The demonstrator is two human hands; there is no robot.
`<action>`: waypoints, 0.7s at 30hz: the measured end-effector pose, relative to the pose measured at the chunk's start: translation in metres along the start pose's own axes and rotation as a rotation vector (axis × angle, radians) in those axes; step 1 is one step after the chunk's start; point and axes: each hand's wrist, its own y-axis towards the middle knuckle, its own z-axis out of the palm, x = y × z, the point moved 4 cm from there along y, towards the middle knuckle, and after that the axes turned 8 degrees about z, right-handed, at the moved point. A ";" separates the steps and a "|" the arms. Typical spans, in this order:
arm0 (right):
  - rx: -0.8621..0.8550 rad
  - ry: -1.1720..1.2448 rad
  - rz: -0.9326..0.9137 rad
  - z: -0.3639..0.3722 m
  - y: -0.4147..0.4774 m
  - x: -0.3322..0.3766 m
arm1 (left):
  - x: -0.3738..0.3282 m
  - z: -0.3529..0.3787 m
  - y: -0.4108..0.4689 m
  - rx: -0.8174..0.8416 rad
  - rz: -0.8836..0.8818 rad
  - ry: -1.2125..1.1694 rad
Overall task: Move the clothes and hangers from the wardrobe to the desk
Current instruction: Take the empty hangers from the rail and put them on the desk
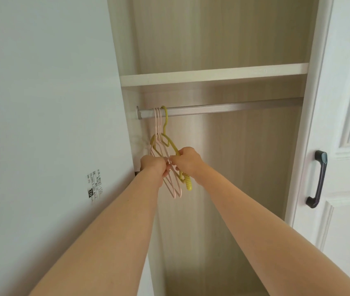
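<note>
A yellow-green hanger (171, 145) and pink hangers (175, 190) hang by their hooks at the left end of the metal rail (223, 108) in the wardrobe. My left hand (153, 166) grips the pink hangers' lower bars. My right hand (188, 161) grips the yellow-green hanger's shoulder bar. Both hands meet at the hangers, arms stretched up. No clothes show on the rail.
A white shelf (212, 74) lies just above the rail. The open wardrobe door (344, 124) with a dark handle (318, 178) stands to the right. The white side panel (41, 124) with a label (94, 185) fills the left.
</note>
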 end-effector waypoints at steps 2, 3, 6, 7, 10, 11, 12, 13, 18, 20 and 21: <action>0.007 -0.009 0.023 0.001 0.001 -0.002 | -0.001 0.001 -0.002 0.010 0.000 -0.003; 0.014 -0.009 0.038 0.002 0.001 -0.003 | -0.001 0.002 -0.003 0.012 0.001 0.000; 0.030 0.010 0.091 0.002 0.001 -0.009 | 0.001 0.006 -0.006 0.017 -0.003 0.016; 0.029 0.025 0.101 0.002 0.001 -0.010 | 0.001 0.007 -0.008 0.016 -0.006 0.016; 0.022 0.053 0.121 0.000 0.002 -0.013 | 0.003 0.007 -0.011 0.008 -0.021 -0.007; 0.040 0.064 0.129 0.000 0.001 -0.013 | 0.003 0.007 -0.011 0.007 -0.022 -0.017; 0.063 0.077 0.134 0.000 0.000 -0.012 | 0.002 0.006 -0.012 0.008 -0.021 -0.020; 0.083 0.088 0.133 0.001 0.000 -0.011 | 0.000 0.006 -0.013 0.011 -0.018 -0.021; 0.050 0.105 0.123 0.002 0.001 -0.011 | -0.003 0.005 -0.014 0.005 -0.012 -0.030; 0.033 0.126 0.117 0.000 0.002 -0.012 | -0.004 0.006 -0.016 0.015 -0.032 -0.080; 0.025 0.136 0.110 -0.002 0.002 -0.012 | -0.006 0.006 -0.019 0.022 -0.045 -0.109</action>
